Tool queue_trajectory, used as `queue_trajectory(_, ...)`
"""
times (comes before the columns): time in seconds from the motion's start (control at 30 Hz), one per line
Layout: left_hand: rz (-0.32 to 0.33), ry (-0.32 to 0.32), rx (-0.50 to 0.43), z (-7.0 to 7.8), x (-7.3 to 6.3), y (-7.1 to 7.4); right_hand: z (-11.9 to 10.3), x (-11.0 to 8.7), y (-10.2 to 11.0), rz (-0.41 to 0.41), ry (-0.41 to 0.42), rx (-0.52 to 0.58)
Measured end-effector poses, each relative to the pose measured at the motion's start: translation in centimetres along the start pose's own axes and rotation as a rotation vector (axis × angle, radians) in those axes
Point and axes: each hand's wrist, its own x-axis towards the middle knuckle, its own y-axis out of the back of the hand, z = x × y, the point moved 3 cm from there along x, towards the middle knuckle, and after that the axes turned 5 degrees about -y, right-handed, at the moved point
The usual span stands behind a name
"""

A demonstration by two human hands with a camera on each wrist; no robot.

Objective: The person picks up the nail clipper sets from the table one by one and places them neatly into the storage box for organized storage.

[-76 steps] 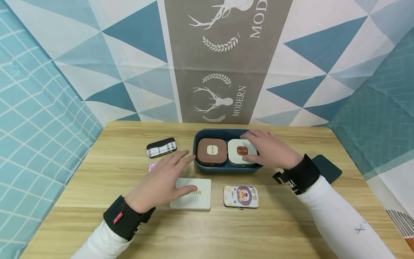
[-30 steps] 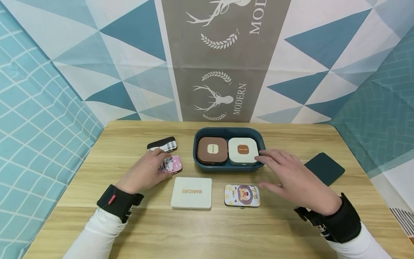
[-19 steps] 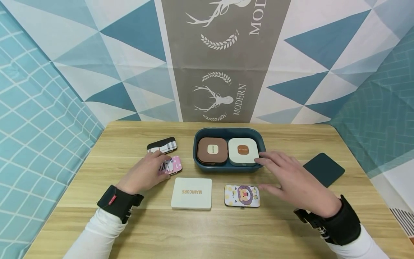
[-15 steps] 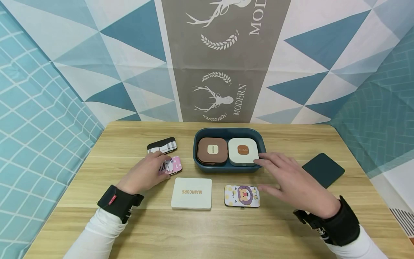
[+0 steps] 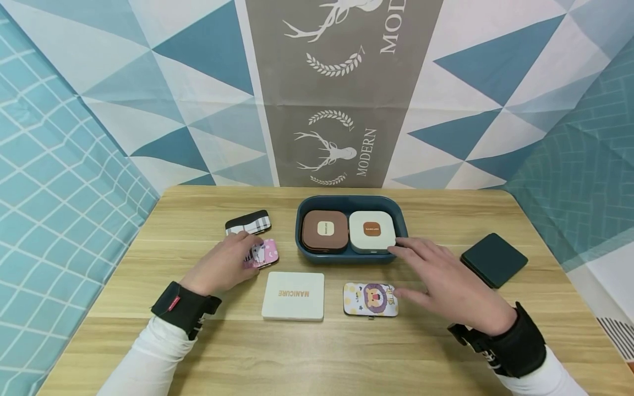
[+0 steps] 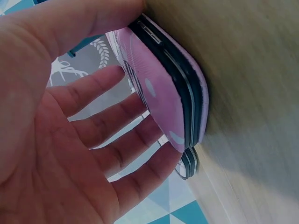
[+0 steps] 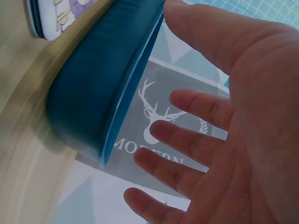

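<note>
My left hand (image 5: 218,265) spans a small pink patterned case (image 5: 267,251) on the table. In the left wrist view its thumb is at the clasp side of the pink case (image 6: 156,88), and the fingertips reach its opposite edge. My right hand (image 5: 443,283) hovers with loosely spread fingers at the front right corner of a dark blue tray (image 5: 346,258). The right wrist view has the thumb overlapping the rim of the blue tray (image 7: 88,88), with nothing in the palm. Inside the tray sit a brown manicure box (image 5: 325,242) and a white manicure box (image 5: 372,245), side by side.
A black-and-plaid case (image 5: 250,221) lies behind the pink one. In front are a flat white MANICURE box (image 5: 293,302) and a lion-print case (image 5: 364,308). A dark green square case (image 5: 497,258) lies at right. Patterned cloth (image 5: 218,110) hangs behind the table.
Over the longer span, my left hand has come down to the pink case, and my right hand has drawn back from the white box in the tray. Lately both have barely moved.
</note>
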Motion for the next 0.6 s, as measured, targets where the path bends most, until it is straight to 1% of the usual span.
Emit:
queue_trajectory(0.2, -0.027, 0.028, -0.026, 0.0, 0.2, -0.1, 0.9, -0.3, -0.4, 0.021, -0.007, 0.014)
queue_trajectory(0.33, -0.028, 0.026, -0.03, 0.1, 0.3, -0.2, 1.3, -0.3, -0.6, 0.032, -0.002, 0.024)
queue_trajectory(0.5, -0.014, 0.013, -0.03, 0.1, 0.4, -0.1, 1.6, -0.2, -0.6, 0.023, -0.004, 0.038)
queue_trajectory(0.6, 0.009, -0.005, -0.025, 0.2, 0.4, 0.0, 1.7, -0.1, -0.5, 0.027, -0.007, 0.042)
